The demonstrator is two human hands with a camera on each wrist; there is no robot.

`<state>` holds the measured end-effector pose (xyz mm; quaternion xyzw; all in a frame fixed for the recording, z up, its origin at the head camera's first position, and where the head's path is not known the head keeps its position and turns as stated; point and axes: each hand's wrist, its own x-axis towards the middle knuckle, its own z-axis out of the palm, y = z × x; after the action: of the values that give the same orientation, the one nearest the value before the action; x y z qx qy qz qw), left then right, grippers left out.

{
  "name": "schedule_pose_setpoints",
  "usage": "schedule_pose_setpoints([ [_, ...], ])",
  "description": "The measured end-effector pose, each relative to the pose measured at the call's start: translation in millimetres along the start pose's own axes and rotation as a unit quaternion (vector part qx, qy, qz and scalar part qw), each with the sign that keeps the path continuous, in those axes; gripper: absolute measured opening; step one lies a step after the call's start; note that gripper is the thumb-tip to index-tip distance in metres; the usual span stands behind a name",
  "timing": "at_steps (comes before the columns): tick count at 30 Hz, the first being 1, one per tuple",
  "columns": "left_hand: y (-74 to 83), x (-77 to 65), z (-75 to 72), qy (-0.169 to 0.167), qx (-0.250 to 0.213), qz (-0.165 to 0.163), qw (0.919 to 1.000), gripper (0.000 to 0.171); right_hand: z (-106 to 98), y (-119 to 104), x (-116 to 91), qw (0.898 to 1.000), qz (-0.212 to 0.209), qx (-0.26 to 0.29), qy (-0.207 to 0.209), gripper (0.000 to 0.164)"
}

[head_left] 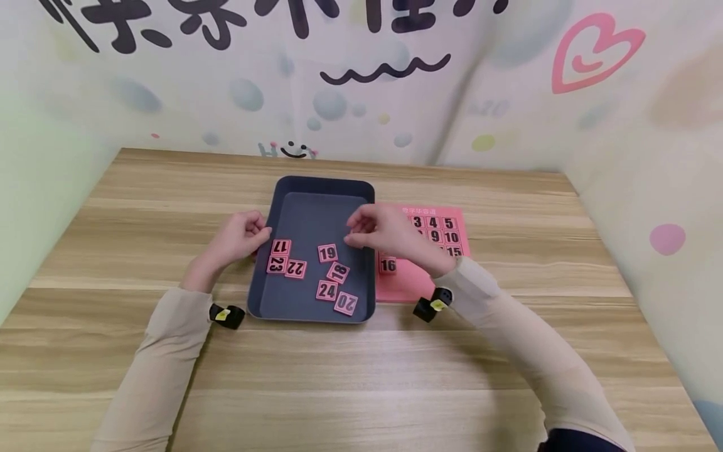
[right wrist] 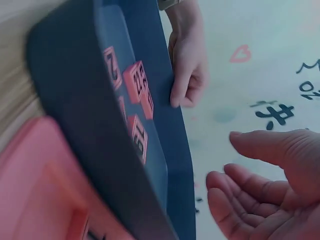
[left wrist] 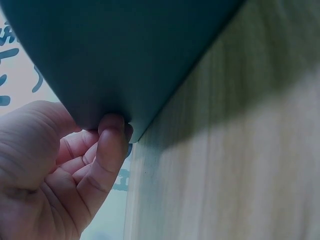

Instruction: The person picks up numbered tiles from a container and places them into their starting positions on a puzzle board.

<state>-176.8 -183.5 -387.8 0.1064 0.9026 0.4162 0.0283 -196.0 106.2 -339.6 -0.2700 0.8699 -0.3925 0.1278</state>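
Evidently partway: pink board [head_left: 420, 276] holds many numbers; seven tiles [head_left: 327, 253] remain in tray [head_left: 316, 188]; left hand [head_left: 240, 235] grips tray's edge; right hand [head_left: 375, 229] hovers empty, fingers loosely curled.

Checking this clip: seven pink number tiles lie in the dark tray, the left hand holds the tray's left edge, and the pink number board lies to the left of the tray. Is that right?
Not quite. The pink number board lies to the right of the dark tray, not the left; the head view shows it. The rest stands: seven pink number tiles lie in the tray, and the left hand holds its left edge.
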Motion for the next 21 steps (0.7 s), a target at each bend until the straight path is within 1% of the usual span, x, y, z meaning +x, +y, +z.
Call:
schedule_pose_setpoints([
  [5,-1.8,0.2,0.6,-0.001,-0.003,-0.002,1.0000,0.011,13.3,-13.2,23.4,0.999,-0.019,0.036,-0.015,0.028],
  [8,-2.1,0.4,0.7,0.000,-0.002,-0.001,1.0000,0.012,23.3,-18.8,34.6,0.998,-0.018,0.050,-0.018,0.030],
  [13,-1.1,0.1,-0.1,-0.005,-0.010,-0.003,0.9999,0.011,40.9,-22.3,51.2,0.997,0.010,0.073,-0.032,0.033],
  [21,-0.4,-1.0,-2.4,-0.008,-0.023,0.006,0.9997,0.011,66.3,-23.3,75.1,0.992,0.064,0.082,-0.071,0.035],
])
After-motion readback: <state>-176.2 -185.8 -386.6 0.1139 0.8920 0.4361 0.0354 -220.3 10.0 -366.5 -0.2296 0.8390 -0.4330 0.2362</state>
